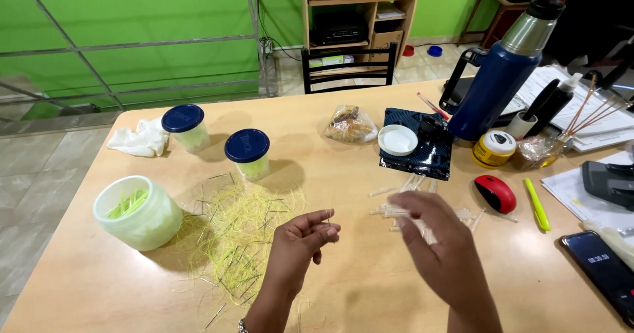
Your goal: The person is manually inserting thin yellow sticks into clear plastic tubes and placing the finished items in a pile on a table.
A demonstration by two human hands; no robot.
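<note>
Near the surface's (356, 287) middle, your right hand (439, 247) hovers, fingers loosely apart, over white sticks (396, 209); left hand (300, 247) fingers pinch together, contents unclear. Sticks look light, stiff, brittle: grip mid-length.

Left hand (300, 244) raised on a bent wrist, palm turned up and inward, fingers (325, 230) curled loosely with tips drawn toward the thumb. Forearm rising from the bottom edge, a bracelet just visible at the wrist. Right hand (439, 247) held level with the left, back facing up, fingers (411, 204) stretched forward and slightly spread, blurred. Hands apart, not touching each other. Nothing clearly pinched in either.
</note>
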